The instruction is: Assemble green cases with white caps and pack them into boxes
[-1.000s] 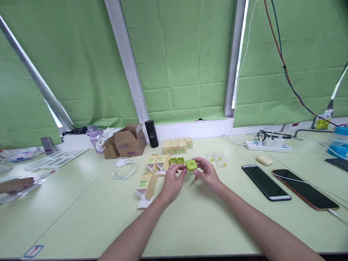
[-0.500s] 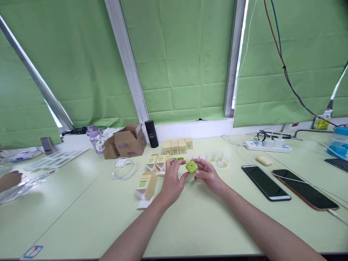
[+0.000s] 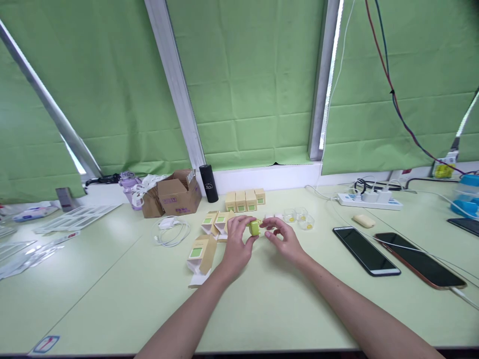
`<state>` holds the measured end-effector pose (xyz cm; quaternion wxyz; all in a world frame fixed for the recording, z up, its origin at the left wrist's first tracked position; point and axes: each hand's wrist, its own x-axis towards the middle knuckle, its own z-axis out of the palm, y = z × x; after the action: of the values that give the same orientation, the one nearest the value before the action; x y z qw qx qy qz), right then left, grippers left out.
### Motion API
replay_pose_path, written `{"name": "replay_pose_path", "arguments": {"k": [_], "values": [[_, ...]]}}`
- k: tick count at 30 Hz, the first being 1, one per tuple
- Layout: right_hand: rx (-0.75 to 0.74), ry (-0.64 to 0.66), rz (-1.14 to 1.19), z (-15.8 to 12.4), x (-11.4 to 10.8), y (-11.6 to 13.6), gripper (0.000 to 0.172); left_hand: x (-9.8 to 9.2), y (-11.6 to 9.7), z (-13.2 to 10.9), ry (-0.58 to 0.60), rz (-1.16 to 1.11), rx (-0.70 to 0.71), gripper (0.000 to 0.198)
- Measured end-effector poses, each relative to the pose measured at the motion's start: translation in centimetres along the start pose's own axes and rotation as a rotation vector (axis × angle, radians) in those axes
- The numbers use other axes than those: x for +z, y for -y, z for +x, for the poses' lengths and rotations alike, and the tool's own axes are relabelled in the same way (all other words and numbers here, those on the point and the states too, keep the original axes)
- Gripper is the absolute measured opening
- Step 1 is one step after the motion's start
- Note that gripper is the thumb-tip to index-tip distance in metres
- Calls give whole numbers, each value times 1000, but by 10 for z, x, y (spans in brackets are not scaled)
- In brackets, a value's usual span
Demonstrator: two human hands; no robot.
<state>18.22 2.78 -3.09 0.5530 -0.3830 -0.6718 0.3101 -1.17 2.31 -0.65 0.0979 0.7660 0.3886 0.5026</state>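
Observation:
Above the table, my left hand [image 3: 239, 242] pinches a small yellow-green rounded-square object [image 3: 254, 228] between thumb and fingers, with its edge turned to me. A small yellowish bit sticks out at its upper right. Close by on the right is my right hand [image 3: 282, 238], thumb and fingers apart; whether a fingertip touches the object I cannot tell. Left of my left hand lies an opened small tan carton [image 3: 202, 252] with a green square and white flaps. Two more small cartons [image 3: 217, 223] lie behind it, partly hidden by my fingers.
Several small tan boxes [image 3: 245, 200] stand in a row at the back. Clear round cups [image 3: 300, 215] sit beyond my right hand. Phones [image 3: 365, 251] and a power strip [image 3: 370, 201] lie right; a brown cardboard box [image 3: 179, 193] and a white cable [image 3: 172, 232] left.
The yellow-green object has turned from face-on to edge-on and shifted slightly left with my left hand. My right fingers have come off it and spread. Another person's hand at far left has gone.

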Motion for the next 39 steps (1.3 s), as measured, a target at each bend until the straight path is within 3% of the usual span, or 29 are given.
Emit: {"name": "replay_pose_path", "arguments": {"k": [2, 5, 9, 17, 22, 29, 33, 39], "values": [[-68, -3, -278, -1, -1, -1, 23, 1, 5, 3, -64, -78, -93, 43], [-167, 96, -629, -3, 0, -2, 34, 2, 14, 6, -115, -196, -201, 44], [-181, 213, -894, -4, 8, -4, 46, 4, 22, 8, -94, -323, -228, 44], [-199, 344, -974, -2, 13, -5, 36, 6, 24, 9, -42, -488, -227, 45], [-196, 362, -961, -1, 13, -6, 34, 5, 22, 8, -21, -496, -230, 45], [-307, 256, -974, -1, 12, -1, 29, 4, 20, 8, -22, -523, -257, 47], [-395, 95, -908, 2, 9, -3, 21, 5, 23, 8, -61, -518, -298, 49], [-326, -126, -682, 3, -1, -5, 20, 5, 24, 8, -67, -495, -308, 48]]}}
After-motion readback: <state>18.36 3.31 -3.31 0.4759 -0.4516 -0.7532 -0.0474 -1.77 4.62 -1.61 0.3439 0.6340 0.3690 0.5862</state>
